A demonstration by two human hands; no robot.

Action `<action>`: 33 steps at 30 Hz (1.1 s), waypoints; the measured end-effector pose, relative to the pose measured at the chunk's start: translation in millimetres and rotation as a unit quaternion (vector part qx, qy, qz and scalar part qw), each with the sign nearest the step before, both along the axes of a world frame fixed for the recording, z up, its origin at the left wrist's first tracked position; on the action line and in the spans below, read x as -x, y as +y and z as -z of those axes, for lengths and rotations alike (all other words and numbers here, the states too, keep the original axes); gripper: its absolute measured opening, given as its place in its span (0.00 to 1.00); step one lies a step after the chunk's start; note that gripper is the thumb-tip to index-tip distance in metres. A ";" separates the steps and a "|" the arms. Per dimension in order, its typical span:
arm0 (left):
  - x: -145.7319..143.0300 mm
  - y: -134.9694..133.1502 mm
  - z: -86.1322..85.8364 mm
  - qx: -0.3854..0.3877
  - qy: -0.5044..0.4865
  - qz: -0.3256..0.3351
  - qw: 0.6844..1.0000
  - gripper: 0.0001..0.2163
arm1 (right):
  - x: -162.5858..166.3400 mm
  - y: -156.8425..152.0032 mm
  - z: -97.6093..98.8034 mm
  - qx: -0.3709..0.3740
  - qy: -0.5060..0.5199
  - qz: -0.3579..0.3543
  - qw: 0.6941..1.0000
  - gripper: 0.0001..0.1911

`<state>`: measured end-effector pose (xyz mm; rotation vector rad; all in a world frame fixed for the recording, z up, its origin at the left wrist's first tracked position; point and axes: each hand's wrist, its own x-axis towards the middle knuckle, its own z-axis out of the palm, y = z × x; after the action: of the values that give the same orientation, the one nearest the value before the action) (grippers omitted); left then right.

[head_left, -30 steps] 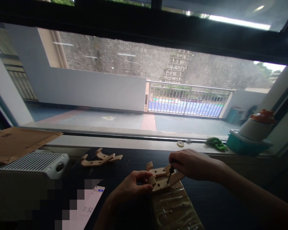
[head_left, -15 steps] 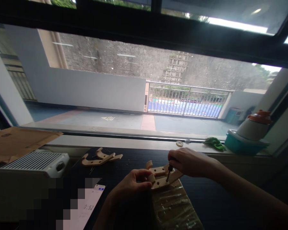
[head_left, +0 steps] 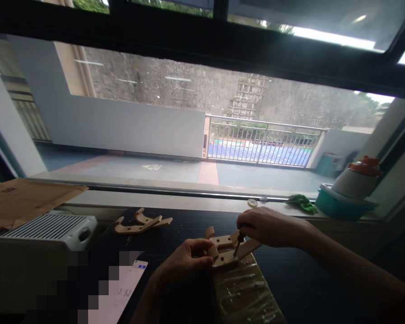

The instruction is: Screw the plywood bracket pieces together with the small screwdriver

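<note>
My right hand [head_left: 258,226] is closed around the handle of a screwdriver [head_left: 237,245]. The shaft slants down to a hole in a pale wooden piece [head_left: 227,258] with a curved end and several dark holes. My left hand [head_left: 192,257] pinches the curved end of this piece between thumb and fingers. Behind it lies a similar wooden piece [head_left: 224,240], partly hidden by my hands. Both rest on a tape-wrapped cardboard box [head_left: 245,288]. Whether a screw sits under the screwdriver tip is too small to tell.
On the dark table [head_left: 185,220], more curved wooden pieces [head_left: 143,226] lie to the left. A phone [head_left: 130,285] showing a timer is nearer me. The windowsill holds a tape roll [head_left: 252,203], a green cloth [head_left: 302,203] and a teal box [head_left: 344,204] with a bottle [head_left: 357,177].
My right hand has turned slightly on the screwdriver handle, and the screwdriver tilts a little more to the right. The left hand and the wooden pieces stay put.
</note>
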<state>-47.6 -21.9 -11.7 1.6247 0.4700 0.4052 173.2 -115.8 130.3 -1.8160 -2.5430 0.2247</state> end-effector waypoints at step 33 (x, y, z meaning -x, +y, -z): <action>0.2 0.9 1.0 -0.028 0.013 -0.039 0.999 0.20 | 3.6 1.4 4.1 -0.004 0.002 0.029 1.000 0.15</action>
<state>-47.8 -21.0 -12.7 1.6719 0.5478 0.4600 169.6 -114.3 126.2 -1.8799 -2.4812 0.2177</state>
